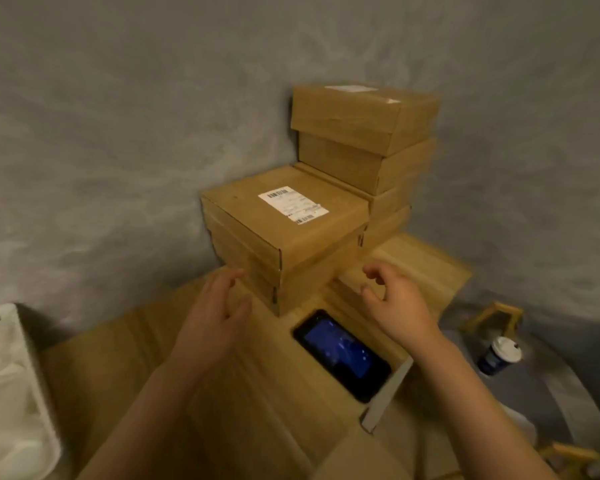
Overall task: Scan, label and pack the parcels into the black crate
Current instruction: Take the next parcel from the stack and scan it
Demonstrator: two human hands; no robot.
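Observation:
Two stacks of brown cardboard parcels stand on a wooden table [153, 341] against the grey wall. The near stack's top parcel [278, 220] carries a white barcode label [293, 205]. Behind it to the right rises a taller stack [361, 133], its top box also bearing a label. My left hand [219, 317] hovers just in front of the near stack's left corner, fingers loosely spread and holding nothing. My right hand [395, 299] floats by the stack's right side, fingers loosely curled and empty. A black phone [342, 353] with a lit blue screen lies on the table between my forearms. No black crate is in view.
A white bin [11, 393] with crumpled white material sits at the left edge. A paper cup [499, 355] with a white lid stands on a grey surface to the right, below the table. A flat white strip [388, 396] lies by the phone.

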